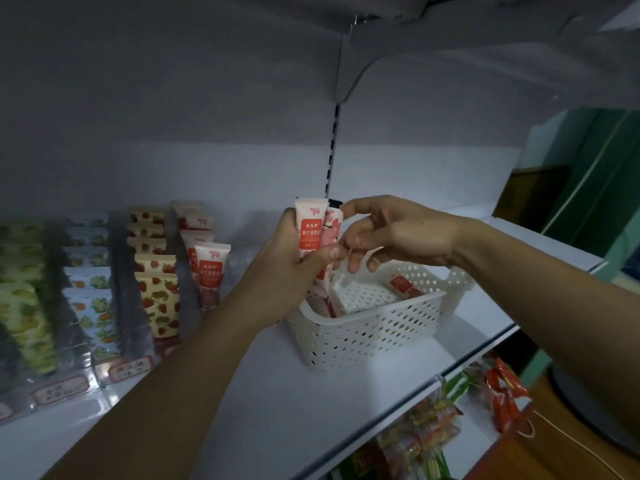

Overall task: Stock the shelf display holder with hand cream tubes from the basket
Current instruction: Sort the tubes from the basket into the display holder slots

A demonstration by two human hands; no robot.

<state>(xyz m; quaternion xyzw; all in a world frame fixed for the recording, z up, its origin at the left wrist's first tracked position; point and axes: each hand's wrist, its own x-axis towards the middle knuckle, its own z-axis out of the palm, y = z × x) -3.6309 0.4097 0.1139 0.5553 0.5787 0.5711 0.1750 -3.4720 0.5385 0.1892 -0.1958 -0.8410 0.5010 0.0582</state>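
tubes in hand above the basket, holder lane waiting to the left

the left hand (pixel 294 258) is clenched around a small bunch of hand cream tubes (pixel 310 230), held upright, crimped ends up, just above the near left corner of the white basket (pixel 374 327). the right hand (pixel 384 233) pinches the top of a second tube (pixel 331 225) with a dark tip, pressed against the front one; whether it is adding it to the bunch or pulling it out cannot be told. more tubes lie in the basket bottom, one red-labelled tube (pixel 403 284) clear to see.

the display holder (pixel 152 278) stands to the left on the same shelf (pixel 263 403), its lanes filled with rows of tubes. the lane nearest the hands holds matching red-and-white tubes (pixel 211 268), and looks to be the target.

risks: the left hand holds several slick tubes at once, so a loose grip while the right hand tugs could drop one into the basket or onto the shelf. swinging left, the bunch could knock the front standing tube over and topple the row behind it.

room: bare shelf lies between basket and holder, and in front of the basket up to the shelf's front edge. the shelf above hangs low, so lifting high is limited.
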